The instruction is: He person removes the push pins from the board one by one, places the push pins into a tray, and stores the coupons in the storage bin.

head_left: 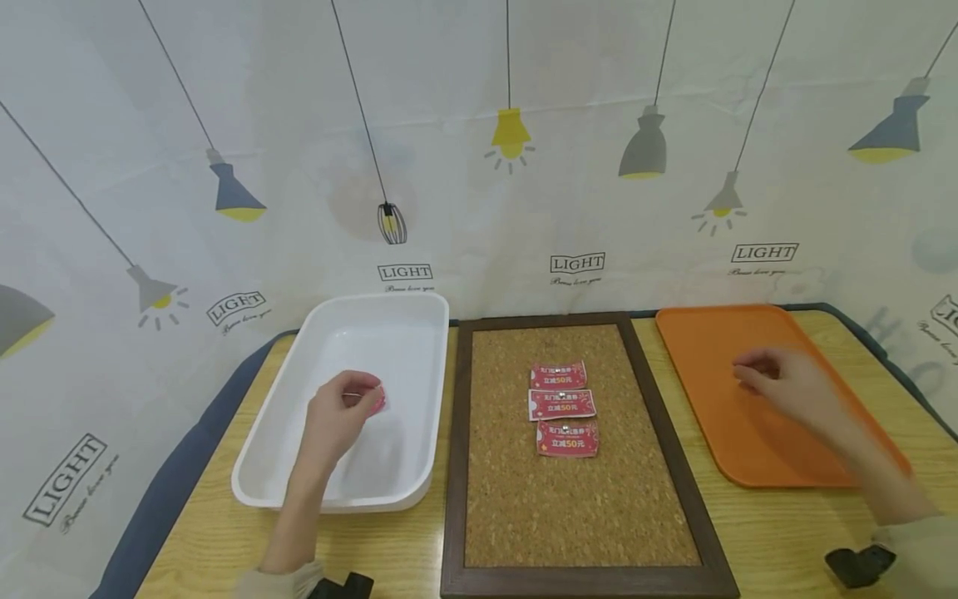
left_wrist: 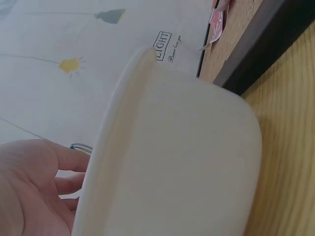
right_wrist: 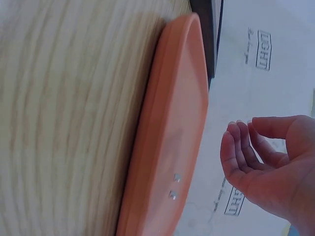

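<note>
Over the white tub (head_left: 258,453), my left hand (head_left: 333,420) pinches a pink paper coupon (head_left: 380,401) between thumb and fingers. The tub's rim hides those fingertips and the coupon in the left wrist view. Above the orange tray (head_left: 756,453) hangs my right hand (head_left: 793,391). Its fingers are loosely bent, the thumb beside the index finger, and nothing shows between them. Two small silvery pieces (right_wrist: 173,194) lie on the tray in the right wrist view. Between the hands, three pink coupons (head_left: 562,405) sit in a column on the corkboard (head_left: 569,520), each with a small shiny fastener near its top.
The corkboard's dark brown frame (head_left: 591,582) lies between tub and tray on the wood-grain table (head_left: 404,557). A pale cloth printed with lamps (head_left: 464,191) rises behind the table's back edge.
</note>
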Demonstrator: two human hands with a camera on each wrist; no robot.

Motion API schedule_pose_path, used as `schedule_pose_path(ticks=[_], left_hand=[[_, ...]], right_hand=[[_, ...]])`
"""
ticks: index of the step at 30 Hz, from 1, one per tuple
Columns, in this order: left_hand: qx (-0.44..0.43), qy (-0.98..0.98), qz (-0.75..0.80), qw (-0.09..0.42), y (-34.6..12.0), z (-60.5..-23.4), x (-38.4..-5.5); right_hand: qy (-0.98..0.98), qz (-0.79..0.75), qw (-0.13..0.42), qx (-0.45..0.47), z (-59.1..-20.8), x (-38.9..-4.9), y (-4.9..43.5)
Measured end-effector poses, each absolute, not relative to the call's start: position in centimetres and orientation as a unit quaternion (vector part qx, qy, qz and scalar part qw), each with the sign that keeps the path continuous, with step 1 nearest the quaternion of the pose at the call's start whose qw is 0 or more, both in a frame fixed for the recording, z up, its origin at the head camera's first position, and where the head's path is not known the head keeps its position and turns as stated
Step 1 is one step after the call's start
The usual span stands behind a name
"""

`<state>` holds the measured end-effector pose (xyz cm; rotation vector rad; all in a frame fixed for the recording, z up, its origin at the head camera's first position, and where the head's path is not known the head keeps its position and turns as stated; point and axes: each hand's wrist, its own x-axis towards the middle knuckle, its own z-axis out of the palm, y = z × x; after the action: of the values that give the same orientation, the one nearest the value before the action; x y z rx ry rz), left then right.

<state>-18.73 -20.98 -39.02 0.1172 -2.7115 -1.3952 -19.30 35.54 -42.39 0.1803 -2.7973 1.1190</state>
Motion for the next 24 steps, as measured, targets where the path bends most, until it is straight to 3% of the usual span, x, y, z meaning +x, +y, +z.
schedule_pose_path(ticks=[9,24], left_hand=[[-0.026,-0.88,-0.472,0.048,-18.0,-38.6,-18.2],[-0.11,-0.864,-0.489,0.039,-13.0,-39.7,-17.5]], right_hand=[[-0.925,0.37,0.026,0.081,-41.3,-19.0,31.6],[-0.922,0.363,0.026,0.134,-42.4,-18.8,27.6]])
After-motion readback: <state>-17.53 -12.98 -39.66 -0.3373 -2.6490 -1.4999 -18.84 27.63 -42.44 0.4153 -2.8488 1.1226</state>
